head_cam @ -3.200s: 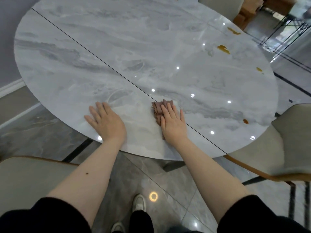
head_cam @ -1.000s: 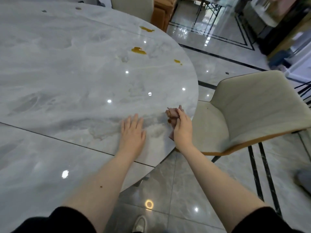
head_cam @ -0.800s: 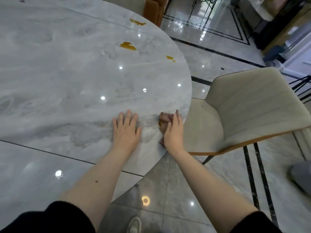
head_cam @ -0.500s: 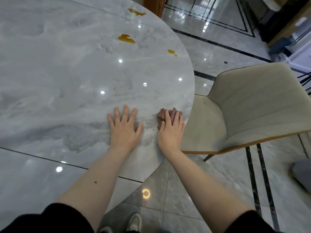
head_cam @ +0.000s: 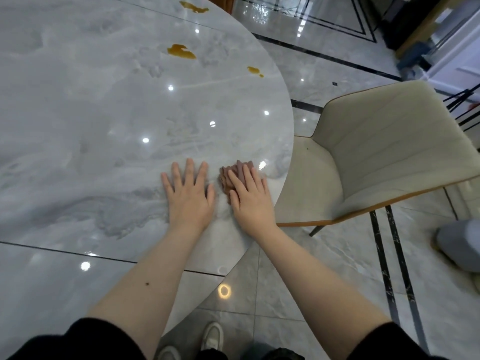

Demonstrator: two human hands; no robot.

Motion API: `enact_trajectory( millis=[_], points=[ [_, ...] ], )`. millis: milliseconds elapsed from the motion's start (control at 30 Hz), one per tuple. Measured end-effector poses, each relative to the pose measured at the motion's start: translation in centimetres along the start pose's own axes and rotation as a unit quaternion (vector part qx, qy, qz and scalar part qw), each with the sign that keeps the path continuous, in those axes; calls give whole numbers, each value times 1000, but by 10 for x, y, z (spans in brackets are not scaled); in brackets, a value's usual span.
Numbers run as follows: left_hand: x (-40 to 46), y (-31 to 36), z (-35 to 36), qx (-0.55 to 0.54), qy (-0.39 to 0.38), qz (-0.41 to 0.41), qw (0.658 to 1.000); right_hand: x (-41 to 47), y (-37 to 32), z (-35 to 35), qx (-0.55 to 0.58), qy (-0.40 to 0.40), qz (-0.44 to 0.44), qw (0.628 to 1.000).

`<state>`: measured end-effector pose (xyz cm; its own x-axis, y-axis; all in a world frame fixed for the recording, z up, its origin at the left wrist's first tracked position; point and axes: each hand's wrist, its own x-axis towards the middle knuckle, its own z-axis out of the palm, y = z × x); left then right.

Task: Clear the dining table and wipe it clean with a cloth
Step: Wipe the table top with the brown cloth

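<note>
A round grey marble dining table fills the left of the view. My right hand lies flat with straight fingers on a small brownish-pink cloth, pressing it onto the tabletop near the right edge. Most of the cloth is hidden under the palm. My left hand rests flat on the bare marble just left of the cloth, fingers spread. Amber spills sit farther back: a large stain, a small stain near the rim, and another stain at the far top.
A beige upholstered chair stands right beside the table's edge, close to my right hand. A dark seam crosses the tabletop near me. Glossy tiled floor lies below; a grey object sits at the right border.
My right hand went from gripping the bunched cloth at the table's rim to lying flat on it, slightly further in. My left hand stayed flat beside it. The view shifted right along the table.
</note>
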<state>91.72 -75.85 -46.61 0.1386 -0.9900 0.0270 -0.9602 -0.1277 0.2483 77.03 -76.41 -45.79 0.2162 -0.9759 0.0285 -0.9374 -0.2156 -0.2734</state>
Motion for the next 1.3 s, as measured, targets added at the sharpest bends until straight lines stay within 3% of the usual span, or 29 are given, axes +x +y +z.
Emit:
enact_trajectory(
  millis=[233,700,1033,1167,1300],
  points=[
    [-1,0,1,-8,-8,5,1000,-3,20,-12,-14,-26,32,999],
    [0,4,-2,-6,-5,-5,1000,86,31,-11,-46,-35,95,994],
    [2,0,-7,-91,30,-28,995,17,7,-8,-19,-75,-101,992],
    [-2,-2,-11,-122,31,-20,992,-17,9,-8,-9,-63,-113,992],
    [-2,-4,-11,-111,25,-15,993,-32,9,-8,93,-45,-110,989]
  ],
)
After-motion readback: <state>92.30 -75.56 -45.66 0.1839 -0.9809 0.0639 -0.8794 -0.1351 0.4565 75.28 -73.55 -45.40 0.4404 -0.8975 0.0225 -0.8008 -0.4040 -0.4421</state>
